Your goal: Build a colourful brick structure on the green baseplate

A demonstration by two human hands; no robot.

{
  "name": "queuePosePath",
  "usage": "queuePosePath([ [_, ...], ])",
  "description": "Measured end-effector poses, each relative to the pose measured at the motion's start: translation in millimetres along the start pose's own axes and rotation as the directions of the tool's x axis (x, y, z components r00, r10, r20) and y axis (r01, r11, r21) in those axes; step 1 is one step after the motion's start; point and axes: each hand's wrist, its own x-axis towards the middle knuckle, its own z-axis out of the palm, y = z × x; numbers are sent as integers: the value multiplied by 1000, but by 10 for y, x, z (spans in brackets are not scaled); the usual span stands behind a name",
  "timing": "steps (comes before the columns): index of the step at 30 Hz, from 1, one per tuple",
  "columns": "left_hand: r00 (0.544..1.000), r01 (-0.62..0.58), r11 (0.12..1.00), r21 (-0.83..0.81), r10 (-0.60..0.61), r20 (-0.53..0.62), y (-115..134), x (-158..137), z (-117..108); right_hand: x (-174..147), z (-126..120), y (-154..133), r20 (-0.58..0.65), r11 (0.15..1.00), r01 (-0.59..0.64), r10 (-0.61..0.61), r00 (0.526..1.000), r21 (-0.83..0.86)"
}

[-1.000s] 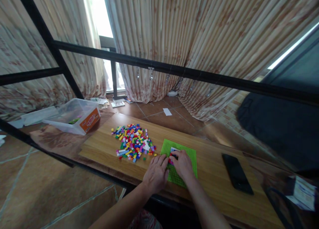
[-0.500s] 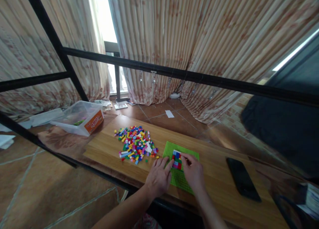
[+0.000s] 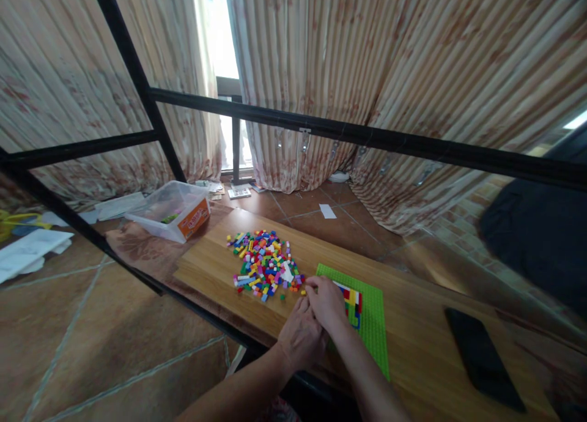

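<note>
A green studded baseplate [image 3: 376,324] lies on the wooden board, with a flat patch of coloured toy bricks [image 3: 354,299] built on it. My left hand [image 3: 300,336] rests low at the baseplate's left edge, its visible fingers stretched out, partly covered by my right hand. Crossing over it, my right hand [image 3: 326,301] bends its fingers together between the baseplate and the loose pile; anything in its fingertips is hidden. Left of the hands spreads the heap of loose toy bricks [image 3: 266,263]. A small yellow brick [image 3: 303,292] lies close to the right fingertips.
A clear plastic box [image 3: 169,217] with an orange label stands at the board's far left. On the right lies a black phone [image 3: 483,358]. A dark metal rail [image 3: 321,127] runs across in front of curtains [image 3: 293,55]. Papers [image 3: 34,251] lie on the left.
My right hand has moved left, off the built bricks and across my left hand toward the loose pile, uncovering the patch's right part. The camera view has shifted, moving the scene rightward.
</note>
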Motion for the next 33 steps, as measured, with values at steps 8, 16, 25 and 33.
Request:
queuePosePath([
  [8,998,-55,998,-10,55,18,-69,-38,106,185,134,-169,1,1000,15,-15,1000,-6],
  [16,997,-13,999,-37,16,80,-91,-57,131,185,232,-176,-88,999,-36,39,995,39],
  [25,999,6,996,-89,-1,49,-82,-49,88,221,247,-98,-111,996,-85,85,990,0],
  [33,999,31,995,-97,-30,20,-118,-16,132,349,286,-249,-62,994,-95,92,994,-57],
])
